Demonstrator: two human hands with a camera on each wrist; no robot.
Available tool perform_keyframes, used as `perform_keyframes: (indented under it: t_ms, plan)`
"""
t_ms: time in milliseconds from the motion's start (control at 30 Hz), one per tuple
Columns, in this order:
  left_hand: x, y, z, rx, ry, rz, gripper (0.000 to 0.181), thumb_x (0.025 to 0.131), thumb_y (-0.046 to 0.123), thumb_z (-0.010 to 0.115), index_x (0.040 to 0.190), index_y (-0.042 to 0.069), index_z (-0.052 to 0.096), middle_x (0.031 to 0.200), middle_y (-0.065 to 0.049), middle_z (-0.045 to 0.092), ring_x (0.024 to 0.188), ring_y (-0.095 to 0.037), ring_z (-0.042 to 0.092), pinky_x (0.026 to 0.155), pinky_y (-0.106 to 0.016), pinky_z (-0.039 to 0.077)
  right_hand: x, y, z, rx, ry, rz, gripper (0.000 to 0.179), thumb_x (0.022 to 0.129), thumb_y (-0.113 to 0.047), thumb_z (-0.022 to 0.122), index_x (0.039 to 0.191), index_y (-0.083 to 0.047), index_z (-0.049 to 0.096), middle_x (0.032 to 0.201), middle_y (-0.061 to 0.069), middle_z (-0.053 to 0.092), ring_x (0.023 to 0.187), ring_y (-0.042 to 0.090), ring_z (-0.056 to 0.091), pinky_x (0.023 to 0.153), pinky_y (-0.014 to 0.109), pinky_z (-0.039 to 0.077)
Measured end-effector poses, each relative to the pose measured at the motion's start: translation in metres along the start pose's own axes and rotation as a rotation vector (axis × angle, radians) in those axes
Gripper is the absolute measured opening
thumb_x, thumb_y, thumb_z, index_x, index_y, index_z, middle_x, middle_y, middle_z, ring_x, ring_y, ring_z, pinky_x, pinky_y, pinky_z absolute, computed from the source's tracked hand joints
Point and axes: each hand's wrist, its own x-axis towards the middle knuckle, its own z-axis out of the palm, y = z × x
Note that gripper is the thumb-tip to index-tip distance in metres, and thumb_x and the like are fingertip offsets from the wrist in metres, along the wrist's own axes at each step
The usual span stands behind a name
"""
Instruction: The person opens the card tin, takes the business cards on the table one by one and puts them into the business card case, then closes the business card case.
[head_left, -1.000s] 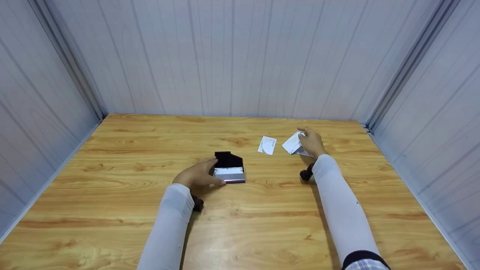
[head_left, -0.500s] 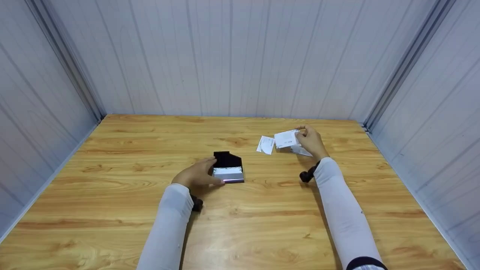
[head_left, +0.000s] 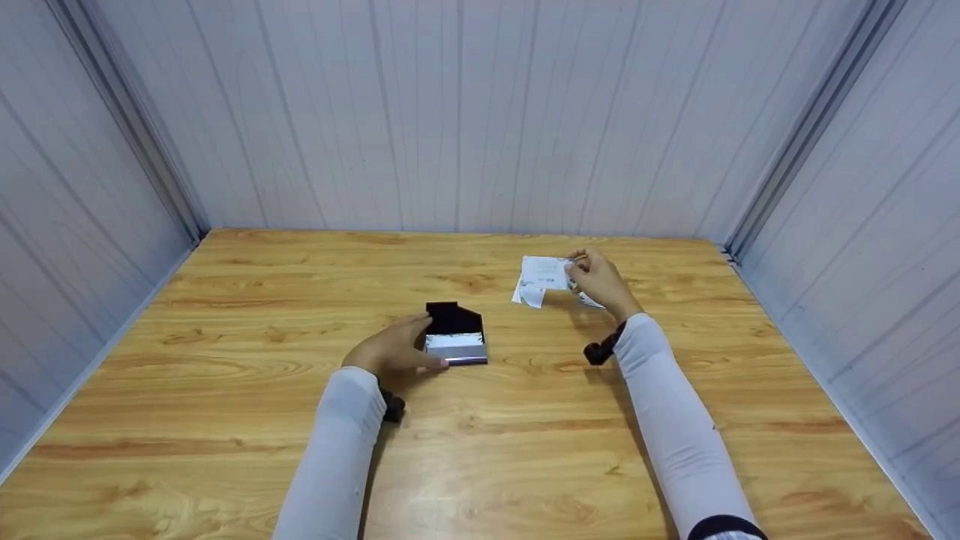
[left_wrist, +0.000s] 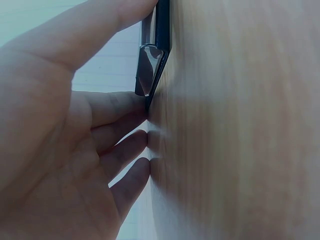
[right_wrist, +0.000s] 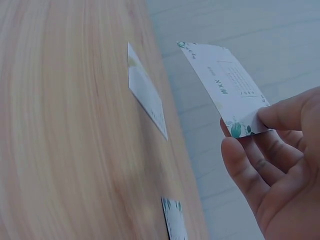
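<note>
My right hand (head_left: 604,285) pinches a white business card (right_wrist: 225,80) at one corner between thumb and fingers. The card, with green leaf print and small text, is raised off the table. In the head view it overlaps a white card (head_left: 533,298) lying there. Another leaf-printed card (head_left: 590,301) lies below the right hand, partly hidden by it. My left hand (head_left: 386,349) grips the left side of a business card case (head_left: 465,354), thumb at its front edge and fingers by its raised dark lid (head_left: 454,319). A white card shows inside the case.
A wood-grain table (head_left: 465,450) lies under everything. Pale panelled walls (head_left: 420,112) stand at the back and both sides. A dark wrist-worn device (head_left: 598,352) sits at the right wrist, with another (head_left: 393,406) at the left.
The right hand has lifted the business card off the right-hand spot and carried it left, over the other card, turning it flatter. The left hand and the case have stayed in place.
</note>
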Motion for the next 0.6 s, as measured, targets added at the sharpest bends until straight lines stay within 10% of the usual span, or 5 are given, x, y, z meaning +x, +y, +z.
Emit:
perform_keyframes:
  t_ms: [600]
  plan:
    - [0.002,0.004,0.0,0.01,-0.005,0.0,0.096,0.09,0.047,0.073,0.16,0.006,0.022,0.165,-0.015,0.015,0.151,-0.034,0.01,0.119,-0.054,0.016,-0.012,-0.035,0.082,0.025,-0.31,-0.181,0.026,0.105,-0.014,0.055,0.128,-0.003,0.055,0.111,0.015,0.062,0.083,0.029,0.066,0.075,0.052,0.058]
